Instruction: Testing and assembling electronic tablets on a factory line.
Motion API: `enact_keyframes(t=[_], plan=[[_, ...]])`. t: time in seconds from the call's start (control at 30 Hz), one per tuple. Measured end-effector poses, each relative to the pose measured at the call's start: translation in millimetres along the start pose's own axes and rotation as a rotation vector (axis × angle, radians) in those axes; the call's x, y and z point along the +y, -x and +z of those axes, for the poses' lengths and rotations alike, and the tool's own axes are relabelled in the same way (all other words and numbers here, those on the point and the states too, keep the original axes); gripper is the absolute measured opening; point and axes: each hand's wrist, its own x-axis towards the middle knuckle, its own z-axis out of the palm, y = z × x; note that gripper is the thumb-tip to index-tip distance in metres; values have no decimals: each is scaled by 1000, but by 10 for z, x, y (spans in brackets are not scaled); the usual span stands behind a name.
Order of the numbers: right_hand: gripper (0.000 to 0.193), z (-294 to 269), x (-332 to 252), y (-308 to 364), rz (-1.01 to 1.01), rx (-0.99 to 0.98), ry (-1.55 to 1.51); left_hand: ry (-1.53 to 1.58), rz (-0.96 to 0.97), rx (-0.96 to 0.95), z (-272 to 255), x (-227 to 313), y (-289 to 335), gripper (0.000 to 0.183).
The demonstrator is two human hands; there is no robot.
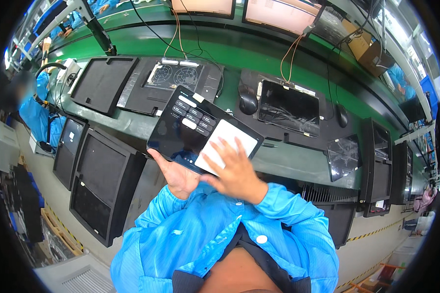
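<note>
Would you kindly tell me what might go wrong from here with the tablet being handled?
The tablet might slip: the left hand shows at its near left edge, with the fingers largely hidden, so the firmness of that hold cannot be told. The right hand, fingers spread over the white area of the lit screen, might also cause an unwanted touch.

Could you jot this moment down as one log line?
left hand: at tablet's near edge | right hand: fingers spread over white screen area | beyond: black mouse
</note>
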Motion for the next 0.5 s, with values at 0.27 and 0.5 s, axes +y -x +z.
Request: enact_keyframes(t=[0.27, 0.5], plan=[[50, -212, 69, -39, -10, 74, -51, -16, 68, 18, 64, -38, -19, 97], [53, -102, -17, -62, -86, 12, -94, 3, 20, 23, 33, -60, -10, 101]])
